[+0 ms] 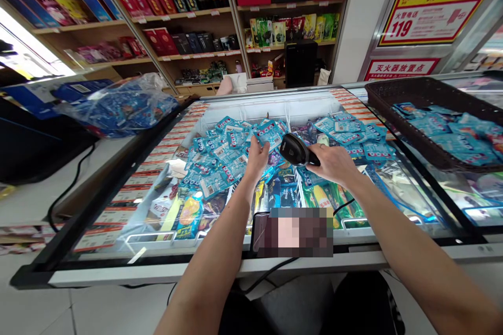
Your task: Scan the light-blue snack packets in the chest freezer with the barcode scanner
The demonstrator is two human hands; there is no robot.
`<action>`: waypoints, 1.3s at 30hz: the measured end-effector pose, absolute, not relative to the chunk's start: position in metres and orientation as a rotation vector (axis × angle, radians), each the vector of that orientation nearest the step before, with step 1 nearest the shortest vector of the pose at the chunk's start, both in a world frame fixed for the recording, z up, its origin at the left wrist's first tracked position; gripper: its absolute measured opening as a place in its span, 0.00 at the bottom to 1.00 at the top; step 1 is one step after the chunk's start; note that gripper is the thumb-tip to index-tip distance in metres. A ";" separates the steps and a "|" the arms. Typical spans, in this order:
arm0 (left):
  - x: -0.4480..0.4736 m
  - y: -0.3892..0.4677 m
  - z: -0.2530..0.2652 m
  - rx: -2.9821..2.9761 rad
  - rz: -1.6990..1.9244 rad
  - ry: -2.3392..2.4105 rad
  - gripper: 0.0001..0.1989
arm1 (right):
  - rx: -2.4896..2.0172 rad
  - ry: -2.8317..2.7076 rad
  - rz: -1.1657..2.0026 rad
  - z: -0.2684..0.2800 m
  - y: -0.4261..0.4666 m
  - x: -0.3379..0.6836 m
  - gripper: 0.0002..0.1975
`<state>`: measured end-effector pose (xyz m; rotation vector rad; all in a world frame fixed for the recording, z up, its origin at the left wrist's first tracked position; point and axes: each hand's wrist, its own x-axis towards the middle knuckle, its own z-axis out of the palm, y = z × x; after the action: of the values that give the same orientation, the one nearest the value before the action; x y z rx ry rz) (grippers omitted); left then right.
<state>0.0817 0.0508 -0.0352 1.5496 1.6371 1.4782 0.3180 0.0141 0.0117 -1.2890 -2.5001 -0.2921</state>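
Note:
My left hand (258, 157) pinches a small blue packet (268, 134) above the glass top of a chest freezer. My right hand (332, 161) is wrapped round the handle of a black barcode scanner (294, 150), whose head points left toward that packet. A loose heap of similar blue packets (220, 154) lies on the glass to the left of my left hand. Beyond my right hand is a smaller pile of blue packets (348, 128). Several ice creams in wrappers (189, 214) show through the freezer lid.
A dark brown basket (377, 95) with more blue packets stands at the right. On the left counter lies a clear plastic bag (129, 101) of blue packets. A phone (261, 230) rests at the freezer's front edge, partly blurred out. A black cable (271, 271) hangs below. Stocked shelves (188, 12) stand behind.

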 end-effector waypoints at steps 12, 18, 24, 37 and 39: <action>0.081 0.053 -0.038 1.519 1.474 1.574 0.08 | -1.287 -2.511 -0.269 0.012 0.015 0.317 0.18; 0.077 0.053 -0.041 1.529 1.475 1.620 0.12 | -1.268 -2.517 -0.282 0.014 0.013 0.317 0.17; 0.078 0.053 -0.043 1.524 1.503 1.569 0.15 | -1.280 -2.482 -0.275 0.013 0.013 0.319 0.18; 0.057 0.035 -0.012 2.003 1.407 2.384 0.31 | -1.492 -2.298 -0.299 0.017 0.018 0.325 0.17; 0.065 0.031 -0.010 2.198 1.271 2.287 0.27 | -1.498 -2.278 -0.297 0.017 0.018 0.326 0.18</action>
<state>0.0647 0.0311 -0.0096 2.1979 2.2873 1.2714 0.3256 0.0182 0.0170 -1.4977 -2.2781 -0.2966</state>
